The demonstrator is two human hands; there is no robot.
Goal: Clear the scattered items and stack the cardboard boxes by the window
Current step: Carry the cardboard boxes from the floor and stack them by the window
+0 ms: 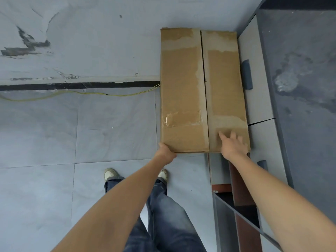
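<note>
Head view. A cardboard box (201,88), its taped top flaps closed, is lying just beside a grey drawer unit (254,99). The left hand (166,151) is gripping the box's near left corner, its fingers hidden below the edge. The right hand (232,144) is resting flat on the right flap close to the near edge, fingers straight and spread. A yellow cable (72,94) is running across the tiled floor (54,133) to the box's left side. Whether the box is resting on the floor cannot be told.

grey tiled floor (45,133) with a yellow cable (81,93) by the wall (81,42)
</note>
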